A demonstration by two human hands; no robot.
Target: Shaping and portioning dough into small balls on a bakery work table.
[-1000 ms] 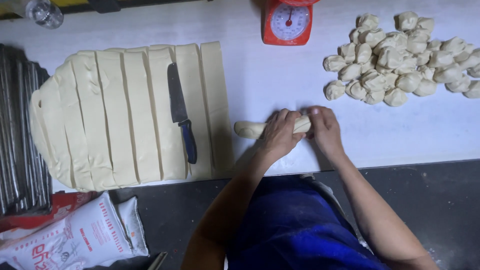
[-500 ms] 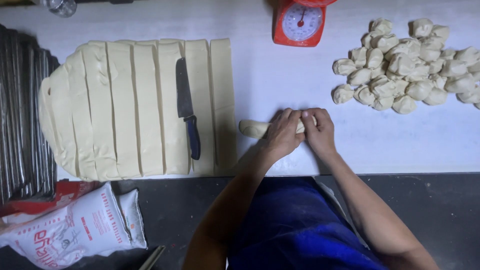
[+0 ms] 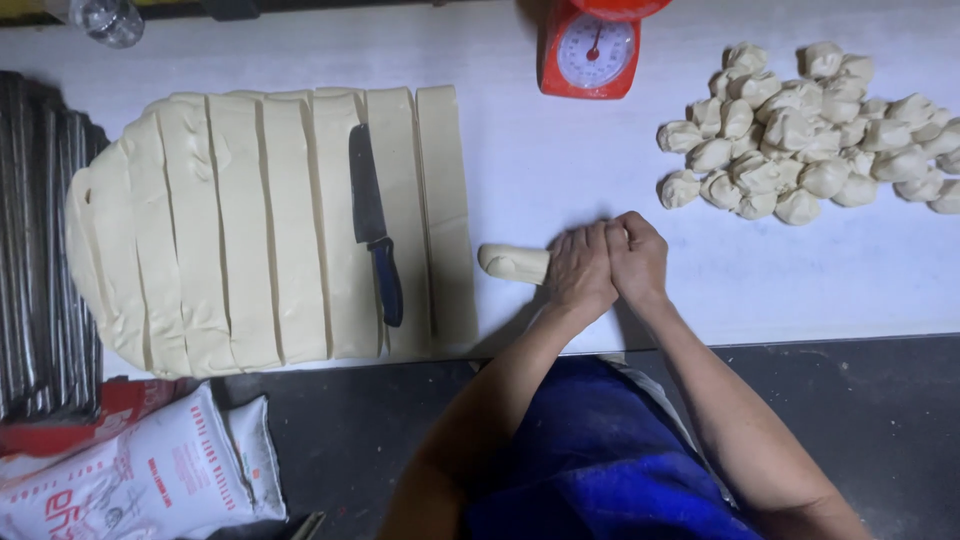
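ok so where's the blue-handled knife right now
In the head view, the blue-handled knife lies on the flat sheet of pale dough cut into strips, left of the hands, its handle pointing toward the person.

A broad white counter (image 3: 560, 180) with a smooth, faintly floury top fills the upper part of the view, lit evenly from overhead with only soft shadows. Its front edge runs straight across just below the grip, and beneath that edge lies a dark grey floor (image 3: 880, 420), matt and speckled. Far to the left of the grip, a stack of dark ridged metal trays (image 3: 40, 250) stands at the counter's end. Along the far rim, up and left of the grip, a dark strip (image 3: 300, 8) borders the white surface.
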